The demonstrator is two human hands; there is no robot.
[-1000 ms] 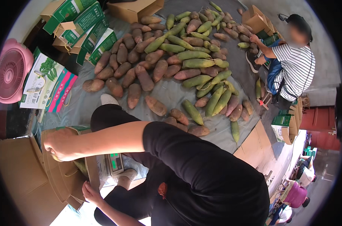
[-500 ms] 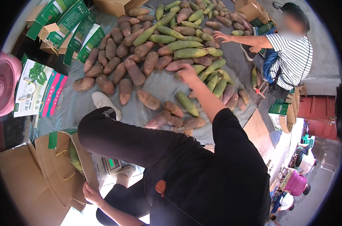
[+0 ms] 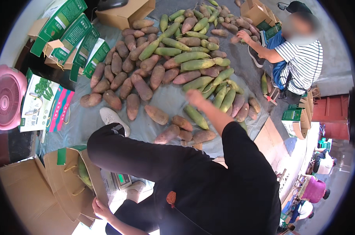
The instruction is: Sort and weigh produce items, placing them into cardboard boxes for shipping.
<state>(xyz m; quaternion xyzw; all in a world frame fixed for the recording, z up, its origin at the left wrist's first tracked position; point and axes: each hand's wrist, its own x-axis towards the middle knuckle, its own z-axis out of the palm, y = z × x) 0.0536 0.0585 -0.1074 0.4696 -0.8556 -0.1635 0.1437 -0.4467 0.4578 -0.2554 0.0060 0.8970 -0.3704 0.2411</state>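
Note:
At the lower left, my left hand (image 3: 102, 210) is closed on the edge of an open cardboard box (image 3: 64, 188). A green radish (image 3: 84, 172) shows inside that box. My right hand (image 3: 196, 98) is stretched over the pile, just above a green radish (image 3: 195, 116); motion blurs its fingers, and whether they touch anything cannot be made out. Around it lie many long green radishes (image 3: 195, 65) and thick reddish-brown roots (image 3: 141, 87) on a pale plastic sheet (image 3: 83, 124).
Under the box's right side stands a scale (image 3: 121, 180) with a lit display. Green cartons (image 3: 64, 25) and a pink fan-like appliance (image 3: 7, 98) are at left. Across the pile a person in a striped shirt (image 3: 300, 56) sits. A flat cardboard piece (image 3: 269, 137) lies at right.
My right hand has moved down the view, toward me, over the near radishes. My left hand stays on the box edge. The other person's hand has drawn back from the pile.

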